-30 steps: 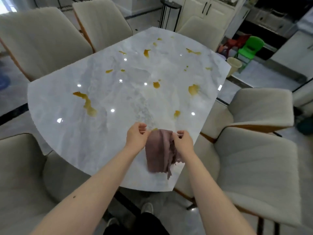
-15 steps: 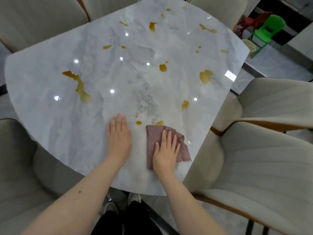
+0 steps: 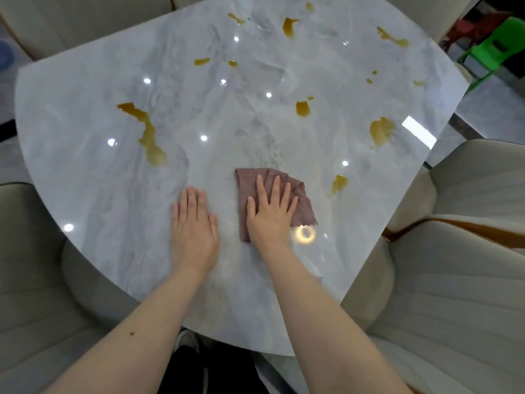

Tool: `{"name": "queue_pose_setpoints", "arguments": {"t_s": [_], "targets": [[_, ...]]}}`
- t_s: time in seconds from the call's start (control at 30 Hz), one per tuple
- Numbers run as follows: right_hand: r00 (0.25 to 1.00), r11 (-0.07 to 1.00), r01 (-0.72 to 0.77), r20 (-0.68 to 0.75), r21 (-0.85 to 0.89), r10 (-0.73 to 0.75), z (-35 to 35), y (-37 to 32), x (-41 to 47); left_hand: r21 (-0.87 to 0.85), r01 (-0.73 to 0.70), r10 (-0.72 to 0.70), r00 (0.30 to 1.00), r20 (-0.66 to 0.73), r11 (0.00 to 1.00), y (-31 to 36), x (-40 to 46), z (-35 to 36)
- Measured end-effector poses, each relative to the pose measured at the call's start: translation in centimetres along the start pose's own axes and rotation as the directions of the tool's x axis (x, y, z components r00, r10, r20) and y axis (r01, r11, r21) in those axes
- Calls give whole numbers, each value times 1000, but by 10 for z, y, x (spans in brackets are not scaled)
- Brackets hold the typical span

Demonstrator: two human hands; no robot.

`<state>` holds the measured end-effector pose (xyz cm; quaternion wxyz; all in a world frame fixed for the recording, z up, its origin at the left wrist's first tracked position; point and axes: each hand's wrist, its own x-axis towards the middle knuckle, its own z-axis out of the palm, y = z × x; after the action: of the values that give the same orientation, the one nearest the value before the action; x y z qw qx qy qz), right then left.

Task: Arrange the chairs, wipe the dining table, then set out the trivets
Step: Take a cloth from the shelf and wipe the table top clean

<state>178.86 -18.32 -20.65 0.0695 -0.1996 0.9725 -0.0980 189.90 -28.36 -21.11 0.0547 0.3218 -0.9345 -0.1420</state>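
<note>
The glossy grey marble dining table (image 3: 85, 172) carries several amber-brown spills, the longest a streak (image 3: 147, 135) at the left and a blot (image 3: 380, 132) at the right. A mauve cloth (image 3: 301, 200) lies flat near the table's front. My right hand (image 3: 270, 214) presses on it with straight, spread fingers. My left hand (image 3: 194, 223) rests flat on the bare marble just left of the cloth. A small spill (image 3: 339, 183) lies to the right of the cloth. No trivets show.
Cream upholstered chairs surround the table: one at lower left (image 3: 31, 280), two at the right (image 3: 454, 294) (image 3: 483, 172), others at the top left (image 3: 71, 21). A green plastic child's chair (image 3: 494, 52) stands on the floor at the far right.
A second ago both hands held the cloth up by its top edge; it was then laid flat. Since half a second ago my right hand has pushed it forward over two small spills.
</note>
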Motion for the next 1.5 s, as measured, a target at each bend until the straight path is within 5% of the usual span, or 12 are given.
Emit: {"name": "queue_pose_setpoints", "arguments": {"t_s": [0.2,0.43,0.63,0.77,0.93,1.17,1.37,1.5], "targets": [[945,946,325,33,-3,-325,-2,35,-48,-19,-2,2,1000,-13,1000,1,1,-3],[998,998,62,6,-28,-62,-11,44,3,-29,4,-5,1000,-28,1000,2,0,2],[968,968,251,11,13,-251,6,-10,-32,-69,2,-5,999,-46,998,1,1,0],[953,953,302,22,-16,-301,1,46,-95,-176,-5,-3,999,-44,984,-2,2,-3],[984,985,157,95,-71,-150,-26,119,-111,-141,-127,126,992,-21,982,3,-11,-6],[996,996,-80,37,-38,82,-19,97,-126,-80,-240,244,969,43,967,31,-81,5],[966,976,214,159,-44,-204,-22,112,-196,-60,-217,219,975,45,974,39,-103,9],[988,991,110,120,-78,-100,-34,150,-159,-60,-202,204,979,24,978,40,-105,13]]}}
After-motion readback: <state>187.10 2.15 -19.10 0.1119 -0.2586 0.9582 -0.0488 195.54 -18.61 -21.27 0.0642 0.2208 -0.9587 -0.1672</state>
